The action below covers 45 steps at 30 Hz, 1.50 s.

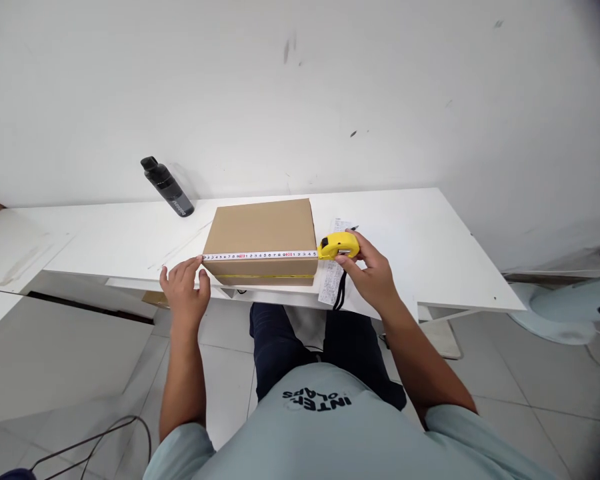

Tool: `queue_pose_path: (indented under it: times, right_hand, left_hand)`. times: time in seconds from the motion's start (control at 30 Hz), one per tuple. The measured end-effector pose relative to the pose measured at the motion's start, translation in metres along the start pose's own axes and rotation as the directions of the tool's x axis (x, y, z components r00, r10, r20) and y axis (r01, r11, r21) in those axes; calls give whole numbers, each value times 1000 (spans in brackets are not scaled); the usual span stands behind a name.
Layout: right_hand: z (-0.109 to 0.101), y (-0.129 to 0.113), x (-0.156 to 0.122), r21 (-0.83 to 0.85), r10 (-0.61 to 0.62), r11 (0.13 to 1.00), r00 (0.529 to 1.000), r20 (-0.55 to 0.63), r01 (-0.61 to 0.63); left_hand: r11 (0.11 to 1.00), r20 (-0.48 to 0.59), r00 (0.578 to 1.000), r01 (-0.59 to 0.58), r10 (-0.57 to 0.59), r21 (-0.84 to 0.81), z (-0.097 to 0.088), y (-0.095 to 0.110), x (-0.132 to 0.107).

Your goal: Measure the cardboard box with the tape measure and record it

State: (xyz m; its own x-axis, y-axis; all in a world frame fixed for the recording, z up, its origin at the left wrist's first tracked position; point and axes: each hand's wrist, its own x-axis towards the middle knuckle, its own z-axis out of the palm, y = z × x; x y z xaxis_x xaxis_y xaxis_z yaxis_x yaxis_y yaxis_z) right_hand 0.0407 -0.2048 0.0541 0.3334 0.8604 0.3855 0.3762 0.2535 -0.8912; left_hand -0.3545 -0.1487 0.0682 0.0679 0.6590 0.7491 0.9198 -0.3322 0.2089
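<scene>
Brown cardboard box (263, 227) sits mid-frame, lid panel down, on a white desk (405, 220). White tape blade (260, 256) lies along the box's near top edge, from left corner to right end, scale facing up. Right hand (373, 277), right of centre, is clamped on the yellow tape measure case (347, 245), mouth just beside the box's right edge; black wrist strap (341, 291) hangs below. Left hand (183, 285), left of centre: thumb apart from loosely curled fingers, fingertips at the blade's end by the box corner; can't tell how firmly they press.

Progress, judged from this view: blade is out and spans the whole long side, so that side looks ready to read. Blade not yet retracted, short side has no blade on it. Printed sheet (329, 288) lies right of the box, text too small to read; dark pen (355, 228), apparently, on it, unheld, partly hidden. Can't tell whether any figure is noted. Black water bottle (170, 190) upper left, well apart from the hands.
</scene>
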Motion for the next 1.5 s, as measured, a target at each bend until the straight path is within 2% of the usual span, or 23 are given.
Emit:
queue_pose_path:
  times: [0.13,0.27,0.43,0.57,0.67,0.73,0.9,1.0,1.1,1.17,1.23,1.33,1.4,1.5]
  right_hand:
    - [-1,-2,0,-5,12,1000,1000,19,-12]
    - [0,-1,-1,-5,3,1000,1000,13,-3]
    - [2,3,-3,-12,2,1000,1000,-2,-2]
    - [1,3,-4,-14,-8,1000,1000,-3,8]
    - [1,3,-4,-25,5,1000,1000,7,-4]
    - [2,3,-4,-20,8,1000,1000,15,-8]
    - [3,8,-4,16,2,1000,1000,3,-2]
    - [-1,13,-11,81,6,997,1000,-7,-5]
    - [-6,12,-25,251,15,968,999,44,-25]
    - [-5,5,-37,370,34,927,995,93,-67]
    - [0,-4,-48,451,63,885,988,139,-120]
    - [14,-19,-64,492,126,837,961,247,-237]
    - [23,-24,-72,493,171,807,927,333,-326]
    - [32,-25,-79,510,224,750,887,404,-422]
  left_hand:
    - [998,35,999,24,-23,-54,3,-3,3]
    - [980,81,996,56,-41,-189,2,-4,7]
    - [890,180,967,239,-182,-388,0,-1,9]
    - [807,212,943,329,-256,-490,5,-1,10]
    - [697,183,925,371,-332,-614,12,0,9]
    - [655,137,911,379,-390,-654,15,2,8]
    - [653,22,900,332,-435,-681,9,7,8]
    - [760,-116,938,187,-325,-622,-9,17,2]
    - [871,-242,970,-118,-1,-477,-32,42,-8]
    - [851,-213,945,-318,249,-417,-42,68,-16]
    - [800,-162,893,-448,419,-400,-44,96,-22]
    - [742,-189,838,-542,512,-393,-32,130,-32]
    - [731,-180,836,-542,518,-414,-22,143,-40]
    - [733,-129,847,-514,515,-445,-13,151,-51]
